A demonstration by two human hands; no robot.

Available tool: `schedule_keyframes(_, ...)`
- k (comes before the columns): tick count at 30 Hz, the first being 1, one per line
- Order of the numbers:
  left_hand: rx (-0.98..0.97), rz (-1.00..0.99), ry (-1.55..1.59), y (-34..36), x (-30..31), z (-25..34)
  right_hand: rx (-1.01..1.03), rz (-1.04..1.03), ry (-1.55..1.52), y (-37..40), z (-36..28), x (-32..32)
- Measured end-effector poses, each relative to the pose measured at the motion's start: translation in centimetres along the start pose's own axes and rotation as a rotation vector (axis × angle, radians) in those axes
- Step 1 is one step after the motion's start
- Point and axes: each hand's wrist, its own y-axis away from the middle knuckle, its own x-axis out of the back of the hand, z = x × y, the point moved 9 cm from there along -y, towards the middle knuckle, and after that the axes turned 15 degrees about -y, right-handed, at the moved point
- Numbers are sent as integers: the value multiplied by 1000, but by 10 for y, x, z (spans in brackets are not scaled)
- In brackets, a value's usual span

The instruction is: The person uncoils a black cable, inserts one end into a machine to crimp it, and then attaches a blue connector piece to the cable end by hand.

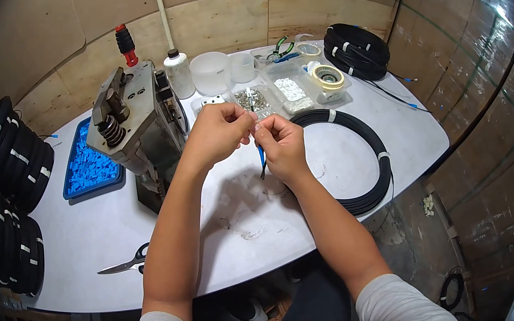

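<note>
Facing plywood wall panelling (218, 25) behind a white table (84, 240), catching bright glare (502, 13) on the shiny right-hand wall (475, 74), glimpsing grey floor (411, 250) below.

slim cable (261, 155) in right hand (283, 146)

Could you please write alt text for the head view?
A person's left hand and right hand meet above a white table, handling a thin black-and-blue cable. At left are a grey metal bench machine and a blue plastic tray of small blue pieces; at right, a round black cable coil.
</note>
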Motion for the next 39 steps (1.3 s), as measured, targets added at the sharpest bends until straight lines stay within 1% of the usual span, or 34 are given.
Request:
schedule_keyframes(3, 8, -13, -3, 2, -1, 2, 47, 21, 15, 1, -7, -1)
schedule_keyframes(8, 8, -33, -1, 1, -4, 0, 65, 77, 60, 1, -4, 5)
schedule_keyframes(12, -26, -6, -30, 0, -4, 0, 92, 105, 75, 0, 0, 8)
schedule_keyframes(17, -19, 3, -60, -1, -2, -1, 80, 104, 98, 1, -3, 6)
schedule_keyframes(19, -12, -32, -91, -2, -4, -3, 80, 99, 96, 1, -4, 5)
schedule_keyframes(22, -55, 14, -70, 0, -1, 2, 74, 97, 99, 1, -4, 5)
schedule_keyframes(30, -61, 6, -100, 0, -1, 3, 82, 111, 209, 2, -8, 4)
schedule_keyframes(37, -56, -2, -95, 0, -2, 2, 51, 121, 219, 3, -9, 5)
schedule_keyframes(39, -61, -8, -105, 0, -2, 2, 53, 72, 245, 4, -9, 2)
